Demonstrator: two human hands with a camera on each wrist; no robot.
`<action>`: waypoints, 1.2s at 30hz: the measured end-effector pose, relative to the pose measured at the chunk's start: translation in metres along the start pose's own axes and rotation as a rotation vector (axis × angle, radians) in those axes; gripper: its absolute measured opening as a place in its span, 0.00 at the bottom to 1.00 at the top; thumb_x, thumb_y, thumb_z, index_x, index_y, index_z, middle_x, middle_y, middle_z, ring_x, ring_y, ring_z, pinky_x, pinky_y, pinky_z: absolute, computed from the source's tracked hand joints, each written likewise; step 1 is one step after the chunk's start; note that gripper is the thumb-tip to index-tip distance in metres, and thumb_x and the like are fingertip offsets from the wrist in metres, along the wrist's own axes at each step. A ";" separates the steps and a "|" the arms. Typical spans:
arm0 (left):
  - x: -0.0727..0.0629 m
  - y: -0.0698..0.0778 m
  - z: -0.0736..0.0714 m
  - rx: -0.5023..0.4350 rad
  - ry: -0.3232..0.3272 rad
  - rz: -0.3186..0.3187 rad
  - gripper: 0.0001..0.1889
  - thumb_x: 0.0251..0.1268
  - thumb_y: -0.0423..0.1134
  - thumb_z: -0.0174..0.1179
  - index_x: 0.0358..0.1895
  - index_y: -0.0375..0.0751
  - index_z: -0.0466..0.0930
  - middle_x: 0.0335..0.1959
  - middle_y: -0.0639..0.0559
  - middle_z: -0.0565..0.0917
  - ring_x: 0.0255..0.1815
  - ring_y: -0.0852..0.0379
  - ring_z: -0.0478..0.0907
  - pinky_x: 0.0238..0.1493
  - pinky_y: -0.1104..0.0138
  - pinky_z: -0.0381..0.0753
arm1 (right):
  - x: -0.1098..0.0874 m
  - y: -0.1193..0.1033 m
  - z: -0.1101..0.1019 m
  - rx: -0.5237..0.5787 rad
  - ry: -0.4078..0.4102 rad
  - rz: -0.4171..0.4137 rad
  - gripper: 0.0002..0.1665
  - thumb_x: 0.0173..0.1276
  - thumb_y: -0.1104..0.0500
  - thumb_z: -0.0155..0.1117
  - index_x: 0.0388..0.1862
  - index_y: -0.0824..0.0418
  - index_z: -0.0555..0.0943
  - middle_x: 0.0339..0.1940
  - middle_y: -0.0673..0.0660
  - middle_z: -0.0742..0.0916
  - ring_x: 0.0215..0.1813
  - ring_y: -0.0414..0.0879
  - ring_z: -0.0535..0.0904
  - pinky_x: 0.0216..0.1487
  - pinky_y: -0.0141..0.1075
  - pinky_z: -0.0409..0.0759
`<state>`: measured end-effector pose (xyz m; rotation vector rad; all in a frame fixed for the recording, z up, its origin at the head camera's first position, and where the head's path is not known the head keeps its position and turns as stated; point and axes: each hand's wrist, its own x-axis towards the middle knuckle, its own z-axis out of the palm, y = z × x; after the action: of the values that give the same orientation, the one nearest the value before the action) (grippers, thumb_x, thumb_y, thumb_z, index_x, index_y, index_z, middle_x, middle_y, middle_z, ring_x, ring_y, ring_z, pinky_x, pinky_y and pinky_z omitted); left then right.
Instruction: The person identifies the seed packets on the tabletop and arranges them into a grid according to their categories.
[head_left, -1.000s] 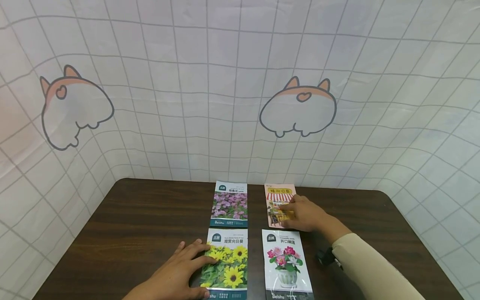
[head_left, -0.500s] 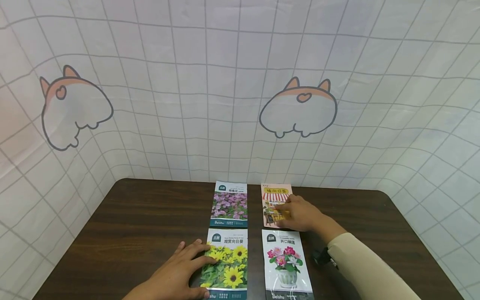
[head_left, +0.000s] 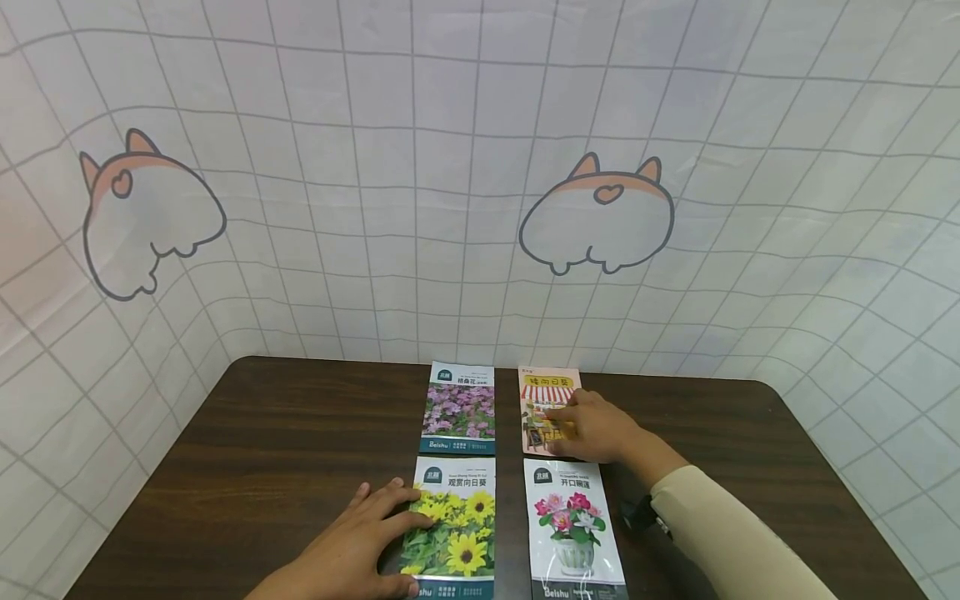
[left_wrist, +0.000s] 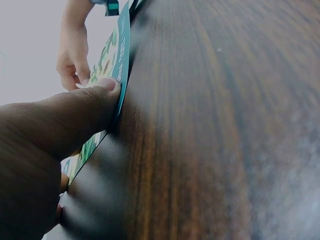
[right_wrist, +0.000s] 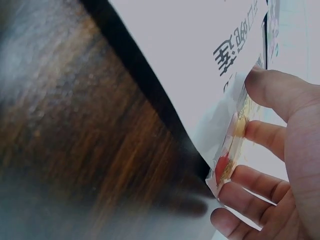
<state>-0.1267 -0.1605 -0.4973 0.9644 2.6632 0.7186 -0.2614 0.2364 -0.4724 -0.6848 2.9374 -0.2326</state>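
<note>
Four flat seed packets lie in two columns in the head view. My left hand (head_left: 347, 542) rests with spread fingers on the left edge of the yellow-flower seed packet (head_left: 467, 554); its thumb lies on the green bottom band (left_wrist: 121, 75) in the left wrist view. My right hand (head_left: 606, 429) lies over the right side of the pink seed packet (head_left: 550, 379), which shows a striped awning. In the right wrist view, the thumb and fingers touch that packet's edge (right_wrist: 223, 167). Nearer me is the potted-flower seed packet (head_left: 576, 554).
A purple-flower seed packet (head_left: 459, 412) lies behind the yellow-flower one. The dark wooden table (head_left: 262, 467) has rounded far corners. Behind it hangs a white checked curtain (head_left: 420, 208) with cartoon animal prints. A black band (head_left: 641, 512) sits by the right sleeve (head_left: 727, 529).
The pink seed packet has slid a little left, with my right hand moving along on it. My left hand and the other packets have stayed in place.
</note>
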 end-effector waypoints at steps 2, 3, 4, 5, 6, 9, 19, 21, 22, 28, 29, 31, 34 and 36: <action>0.000 0.000 0.000 -0.001 0.001 0.000 0.36 0.59 0.75 0.59 0.71 0.70 0.73 0.77 0.53 0.65 0.81 0.38 0.53 0.73 0.31 0.47 | 0.000 0.000 0.001 0.000 0.002 0.000 0.37 0.65 0.34 0.70 0.69 0.47 0.81 0.47 0.53 0.78 0.45 0.47 0.70 0.42 0.44 0.76; 0.000 0.000 0.001 0.001 0.003 0.001 0.36 0.59 0.75 0.59 0.71 0.70 0.73 0.77 0.53 0.65 0.81 0.38 0.53 0.73 0.31 0.47 | 0.001 0.000 0.001 -0.001 0.003 -0.002 0.36 0.65 0.34 0.70 0.69 0.47 0.81 0.47 0.53 0.78 0.45 0.47 0.70 0.42 0.44 0.76; 0.000 0.000 0.001 0.001 0.004 0.001 0.36 0.59 0.75 0.59 0.71 0.70 0.72 0.77 0.53 0.65 0.81 0.38 0.53 0.73 0.31 0.47 | 0.001 -0.001 0.001 -0.002 0.003 -0.003 0.36 0.65 0.34 0.70 0.69 0.47 0.82 0.46 0.53 0.78 0.45 0.47 0.70 0.42 0.44 0.76; 0.000 0.000 0.001 0.003 0.005 0.002 0.36 0.59 0.75 0.59 0.71 0.70 0.72 0.77 0.54 0.65 0.80 0.38 0.53 0.73 0.31 0.47 | 0.001 -0.001 0.001 -0.005 0.004 -0.004 0.37 0.65 0.34 0.70 0.69 0.47 0.82 0.46 0.53 0.78 0.44 0.47 0.70 0.42 0.44 0.76; 0.000 0.000 0.001 0.004 0.006 0.003 0.36 0.59 0.75 0.59 0.71 0.70 0.72 0.77 0.54 0.65 0.80 0.38 0.53 0.73 0.31 0.47 | 0.001 -0.001 0.001 -0.009 0.005 -0.004 0.37 0.65 0.34 0.70 0.69 0.48 0.81 0.46 0.53 0.78 0.44 0.47 0.70 0.42 0.44 0.76; -0.001 0.000 0.001 0.008 0.012 0.008 0.36 0.59 0.75 0.59 0.71 0.69 0.73 0.77 0.54 0.65 0.80 0.38 0.54 0.73 0.31 0.47 | 0.001 -0.001 0.001 -0.012 0.009 -0.012 0.37 0.65 0.34 0.70 0.69 0.49 0.81 0.45 0.53 0.77 0.44 0.47 0.69 0.42 0.44 0.75; -0.001 0.001 0.001 0.013 0.018 0.008 0.36 0.59 0.75 0.60 0.71 0.69 0.73 0.77 0.53 0.65 0.80 0.38 0.54 0.73 0.31 0.47 | 0.001 -0.004 0.001 -0.005 0.012 0.003 0.35 0.65 0.36 0.71 0.69 0.47 0.82 0.47 0.53 0.78 0.46 0.47 0.71 0.43 0.44 0.76; -0.001 0.001 0.001 0.015 0.016 0.008 0.36 0.60 0.75 0.60 0.71 0.69 0.73 0.77 0.53 0.65 0.80 0.38 0.53 0.73 0.32 0.47 | 0.001 -0.004 0.002 -0.008 0.015 0.010 0.36 0.65 0.35 0.71 0.68 0.47 0.82 0.48 0.54 0.79 0.46 0.48 0.72 0.44 0.45 0.78; -0.001 0.001 0.001 0.015 0.015 0.008 0.36 0.60 0.75 0.60 0.71 0.69 0.72 0.77 0.53 0.65 0.80 0.38 0.53 0.73 0.32 0.47 | 0.001 -0.005 0.002 -0.010 0.015 0.015 0.36 0.65 0.35 0.71 0.69 0.47 0.82 0.49 0.54 0.79 0.47 0.48 0.72 0.44 0.46 0.78; -0.001 0.002 0.000 0.020 0.015 0.003 0.37 0.59 0.76 0.59 0.71 0.70 0.72 0.77 0.54 0.64 0.81 0.39 0.52 0.73 0.31 0.47 | 0.002 -0.006 0.002 -0.027 0.011 0.026 0.36 0.65 0.35 0.71 0.70 0.46 0.81 0.53 0.57 0.79 0.50 0.50 0.73 0.47 0.49 0.80; -0.001 0.002 0.000 0.019 0.015 0.002 0.37 0.59 0.76 0.59 0.71 0.71 0.72 0.77 0.54 0.64 0.81 0.39 0.52 0.73 0.31 0.47 | 0.002 -0.006 0.002 -0.030 0.010 0.028 0.36 0.66 0.35 0.71 0.70 0.46 0.81 0.54 0.58 0.79 0.51 0.51 0.74 0.48 0.49 0.80; -0.001 0.002 0.000 0.019 0.013 0.002 0.37 0.59 0.76 0.59 0.71 0.71 0.72 0.77 0.54 0.64 0.81 0.39 0.52 0.73 0.31 0.47 | 0.001 -0.007 0.001 -0.030 0.008 0.032 0.36 0.65 0.36 0.71 0.69 0.46 0.81 0.55 0.58 0.79 0.52 0.52 0.74 0.48 0.51 0.81; -0.001 0.002 0.000 0.013 0.010 0.004 0.37 0.60 0.76 0.58 0.71 0.70 0.72 0.77 0.54 0.64 0.81 0.38 0.53 0.73 0.31 0.46 | 0.000 -0.007 0.001 -0.033 0.009 0.037 0.35 0.66 0.35 0.71 0.69 0.46 0.81 0.56 0.58 0.79 0.52 0.52 0.74 0.48 0.51 0.81; -0.002 0.002 0.000 0.007 0.008 0.008 0.36 0.60 0.75 0.58 0.71 0.70 0.72 0.77 0.54 0.64 0.81 0.38 0.53 0.73 0.31 0.46 | -0.001 -0.007 0.001 -0.028 0.012 0.030 0.35 0.66 0.35 0.70 0.69 0.46 0.81 0.55 0.58 0.79 0.51 0.51 0.74 0.48 0.50 0.81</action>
<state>-0.1243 -0.1603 -0.4961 0.9761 2.6720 0.7170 -0.2576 0.2303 -0.4725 -0.6445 2.9654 -0.1931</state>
